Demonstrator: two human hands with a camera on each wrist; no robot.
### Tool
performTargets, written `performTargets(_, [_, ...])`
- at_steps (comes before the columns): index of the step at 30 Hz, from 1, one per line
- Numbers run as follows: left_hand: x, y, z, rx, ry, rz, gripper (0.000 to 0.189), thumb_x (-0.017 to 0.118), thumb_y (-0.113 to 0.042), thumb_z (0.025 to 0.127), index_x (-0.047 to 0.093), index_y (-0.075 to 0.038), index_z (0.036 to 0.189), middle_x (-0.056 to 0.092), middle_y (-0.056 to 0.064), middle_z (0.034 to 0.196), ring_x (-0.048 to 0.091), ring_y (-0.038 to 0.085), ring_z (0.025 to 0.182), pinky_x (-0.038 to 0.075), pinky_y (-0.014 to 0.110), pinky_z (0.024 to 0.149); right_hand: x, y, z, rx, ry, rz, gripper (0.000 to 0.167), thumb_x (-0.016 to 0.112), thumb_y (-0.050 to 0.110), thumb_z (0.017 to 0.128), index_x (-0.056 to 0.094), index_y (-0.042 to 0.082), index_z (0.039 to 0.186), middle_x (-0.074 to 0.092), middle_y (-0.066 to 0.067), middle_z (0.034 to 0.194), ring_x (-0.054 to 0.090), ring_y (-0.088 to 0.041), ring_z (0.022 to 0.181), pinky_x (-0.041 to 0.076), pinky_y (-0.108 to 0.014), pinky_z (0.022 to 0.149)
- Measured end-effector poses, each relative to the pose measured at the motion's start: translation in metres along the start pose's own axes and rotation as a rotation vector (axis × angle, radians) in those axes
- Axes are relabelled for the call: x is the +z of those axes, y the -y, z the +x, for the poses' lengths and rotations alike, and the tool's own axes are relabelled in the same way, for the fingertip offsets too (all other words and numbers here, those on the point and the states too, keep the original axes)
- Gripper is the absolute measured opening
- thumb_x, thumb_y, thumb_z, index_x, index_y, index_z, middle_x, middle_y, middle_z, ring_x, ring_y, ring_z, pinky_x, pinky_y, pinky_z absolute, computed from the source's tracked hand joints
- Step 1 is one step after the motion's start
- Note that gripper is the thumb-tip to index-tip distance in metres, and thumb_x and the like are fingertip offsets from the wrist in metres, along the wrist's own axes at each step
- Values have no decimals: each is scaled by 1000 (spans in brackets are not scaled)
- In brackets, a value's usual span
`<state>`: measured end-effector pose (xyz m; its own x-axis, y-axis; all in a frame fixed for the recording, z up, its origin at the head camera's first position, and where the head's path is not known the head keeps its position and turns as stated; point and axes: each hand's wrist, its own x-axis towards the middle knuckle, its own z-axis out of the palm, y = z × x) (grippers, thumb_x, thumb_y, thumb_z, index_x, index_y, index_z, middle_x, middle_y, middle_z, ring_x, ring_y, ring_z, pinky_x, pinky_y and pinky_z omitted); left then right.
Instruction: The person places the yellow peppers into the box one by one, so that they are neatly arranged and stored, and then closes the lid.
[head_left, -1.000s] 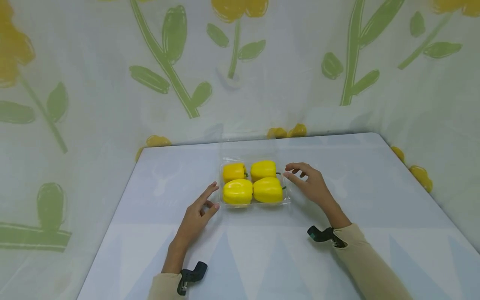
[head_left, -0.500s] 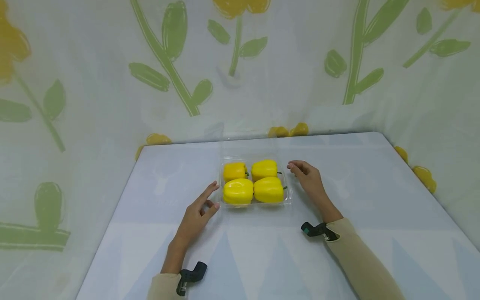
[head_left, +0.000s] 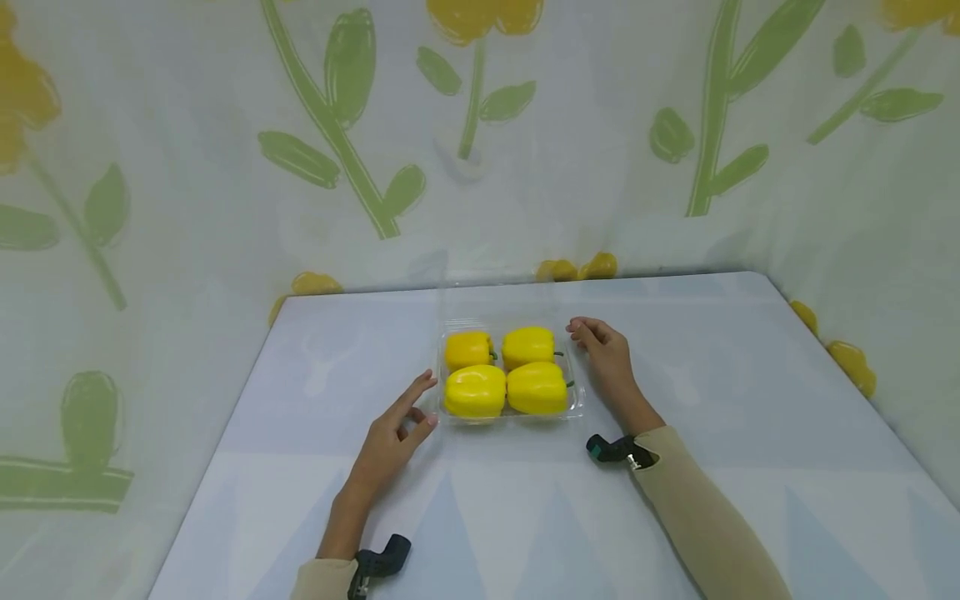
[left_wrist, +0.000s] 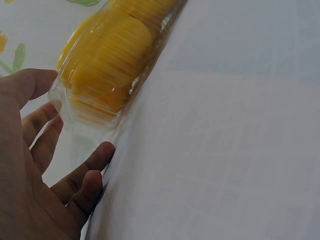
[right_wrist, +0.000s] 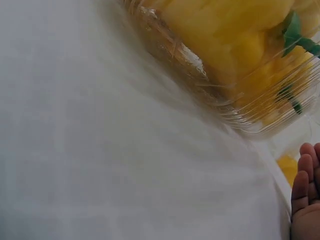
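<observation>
In the head view, a clear plastic clamshell box [head_left: 525, 417] sits mid-table with several yellow bell peppers [head_left: 475, 392] inside, their green stems pointing right. Its see-through lid [head_left: 495, 304] is folded back behind it. My left hand [head_left: 386, 442] is at the box's left side, fingers loosely spread; the left wrist view has the thumb right at the rim [left_wrist: 56, 92] and the other fingers lower down. Beside the back right corner is my right hand [head_left: 611, 358], fingers lightly bent. The right wrist view shows only part of that hand [right_wrist: 306, 212], apart from the box wall.
A white table [head_left: 675, 500] with pale blue triangles carries the box. Behind it hangs a cloth [head_left: 562, 192] printed with yellow flowers and green leaves. Dark wrist cameras [head_left: 386, 558] are strapped at both beige sleeves [head_left: 705, 517].
My right hand has drawn its fingers together and shifted slightly back along the box's right side, its forearm swinging left. The left hand stays nearly still. The peppers have not moved.
</observation>
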<state>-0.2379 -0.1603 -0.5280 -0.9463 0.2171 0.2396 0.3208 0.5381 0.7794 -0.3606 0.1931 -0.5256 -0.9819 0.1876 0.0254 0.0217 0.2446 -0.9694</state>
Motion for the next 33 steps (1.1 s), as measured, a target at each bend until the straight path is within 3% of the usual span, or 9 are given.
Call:
performTargets(16, [-1, -3, 1, -22, 2, 13, 58, 62, -32, 100, 40, -29, 155, 36, -17, 157, 58, 11, 92, 45, 24, 63, 9, -1, 19, -50, 29, 9, 48, 58, 52, 98, 67, 11, 122, 69, -1, 113, 58, -18, 103, 46, -33, 98])
performTargets(33, [-1, -4, -1, -13, 12, 0, 57, 60, -32, 101, 41, -27, 154, 35, -17, 157, 59, 12, 92, 45, 24, 61, 14, -1, 33, -84, 33, 118, 43, 60, 39, 101, 68, 1, 118, 70, -9, 109, 62, -17, 97, 48, -22, 88])
